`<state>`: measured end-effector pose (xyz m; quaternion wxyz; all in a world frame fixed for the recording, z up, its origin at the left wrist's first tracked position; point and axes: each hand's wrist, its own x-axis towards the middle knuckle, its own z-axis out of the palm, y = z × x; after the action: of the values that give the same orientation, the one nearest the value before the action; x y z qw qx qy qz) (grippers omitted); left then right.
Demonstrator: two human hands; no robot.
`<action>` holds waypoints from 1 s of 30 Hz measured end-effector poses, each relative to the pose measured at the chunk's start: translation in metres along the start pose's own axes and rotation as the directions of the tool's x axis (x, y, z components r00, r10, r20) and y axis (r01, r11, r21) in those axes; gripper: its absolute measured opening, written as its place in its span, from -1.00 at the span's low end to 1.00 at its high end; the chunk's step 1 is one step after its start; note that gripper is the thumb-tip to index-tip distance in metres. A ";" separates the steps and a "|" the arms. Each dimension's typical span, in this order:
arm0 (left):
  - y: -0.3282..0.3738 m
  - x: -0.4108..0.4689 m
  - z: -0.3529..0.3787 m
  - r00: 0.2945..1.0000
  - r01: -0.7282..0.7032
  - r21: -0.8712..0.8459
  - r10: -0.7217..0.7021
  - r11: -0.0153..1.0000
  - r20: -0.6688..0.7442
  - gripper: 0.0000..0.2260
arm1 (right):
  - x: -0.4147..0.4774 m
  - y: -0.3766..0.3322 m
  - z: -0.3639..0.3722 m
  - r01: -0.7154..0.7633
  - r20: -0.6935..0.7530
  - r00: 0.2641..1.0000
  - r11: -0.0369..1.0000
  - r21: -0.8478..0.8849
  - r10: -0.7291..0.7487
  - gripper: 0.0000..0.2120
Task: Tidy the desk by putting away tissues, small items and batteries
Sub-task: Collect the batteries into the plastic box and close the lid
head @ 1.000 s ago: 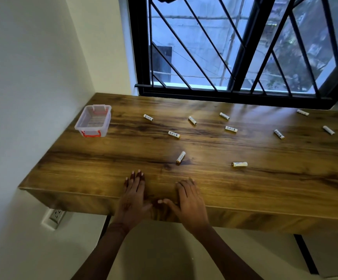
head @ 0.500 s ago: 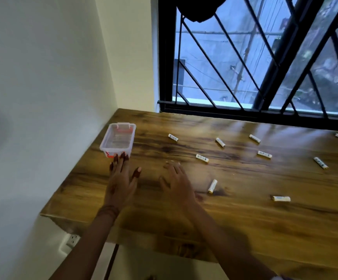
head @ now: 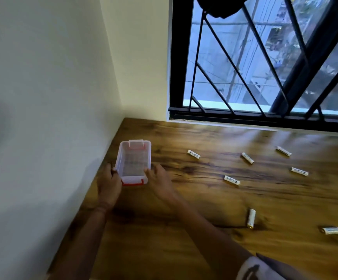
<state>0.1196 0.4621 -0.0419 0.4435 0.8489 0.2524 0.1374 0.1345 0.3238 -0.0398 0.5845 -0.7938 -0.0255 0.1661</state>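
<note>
A small clear plastic box (head: 134, 158) with red clips stands open and empty at the desk's far left, close to the wall. My left hand (head: 109, 184) grips its near left corner. My right hand (head: 158, 181) presses against its near right corner. Several white batteries lie scattered on the wooden desk (head: 204, 229): one (head: 193, 154) right of the box, one (head: 232, 180) mid-desk, one (head: 251, 218) nearer me, and others (head: 247, 158) further right.
A white wall runs along the desk's left edge. A barred window (head: 265, 77) with a black frame borders the desk's far side. More batteries (head: 332, 230) lie at the right, one cut off by the frame edge.
Both hands moved forward and left from the desk's front edge to the plastic box and now hold its near corners. The view has swung left and closer.
</note>
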 end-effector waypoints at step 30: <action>0.178 -0.159 0.219 0.738 -0.191 -0.483 0.449 0.855 0.503 -0.74 | -0.107 0.102 -0.299 0.055 -0.634 0.774 0.996 0.066 -0.001 -0.78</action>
<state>0.1417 0.1395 -0.0218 0.6323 0.7696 -0.0880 -0.0137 0.1057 -0.0086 -0.0318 0.5928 -0.7788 0.1674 -0.1182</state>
